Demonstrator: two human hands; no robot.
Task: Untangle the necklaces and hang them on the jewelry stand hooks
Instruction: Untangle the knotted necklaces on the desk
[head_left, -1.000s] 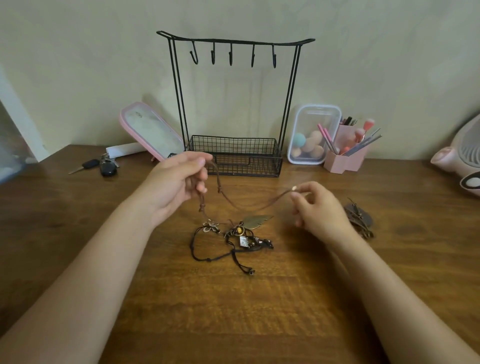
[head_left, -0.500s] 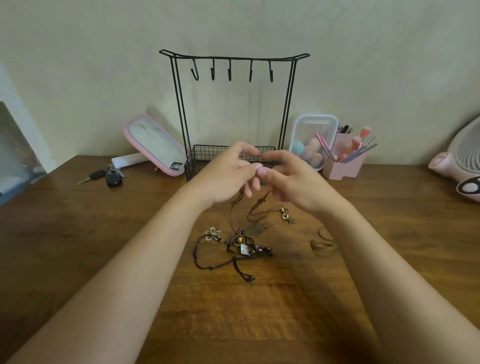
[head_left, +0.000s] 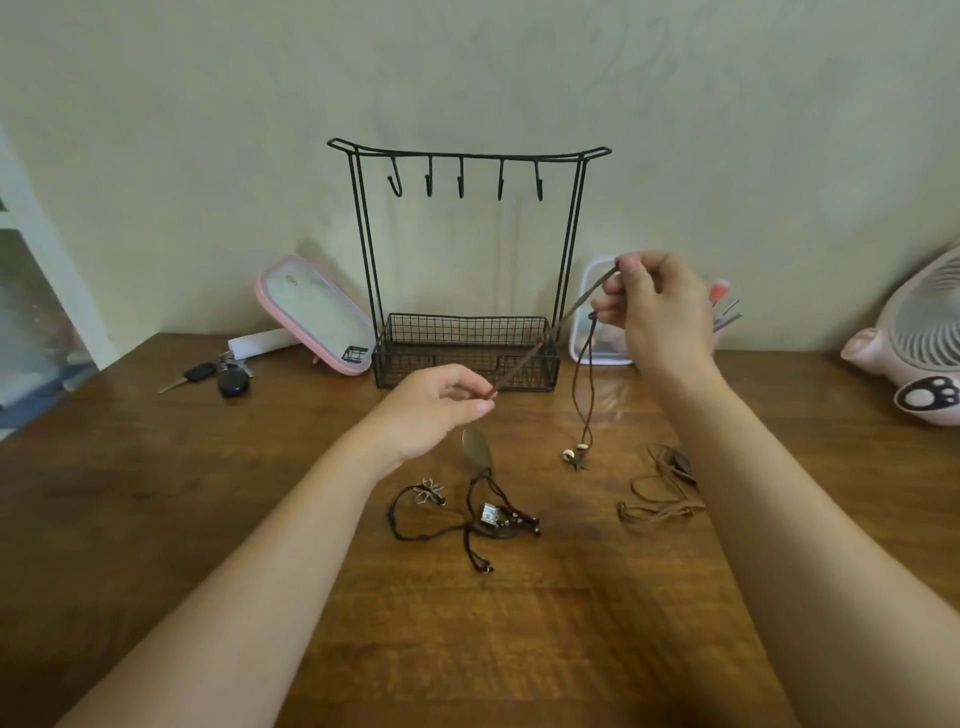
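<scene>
A brown cord necklace is stretched taut between my hands. My left hand pinches its lower end in front of the wire basket. My right hand pinches the upper end, raised to the right of the stand, and a loop with a small bead-and-star pendant hangs from it down to the table. The black jewelry stand has several bare hooks. A tangle of dark cord necklaces lies on the wooden table, with a leaf pendant at its top. A light brown cord necklace lies beside my right forearm.
A pink-rimmed mirror leans left of the stand, with car keys further left. A clear container and a pink brush holder stand behind my right hand. A pink fan sits at the right edge.
My hands, together over the tangle half a second ago, have moved apart. The right hand rose to the right, pulling the brown cord taut and lifting its pendant loop.
</scene>
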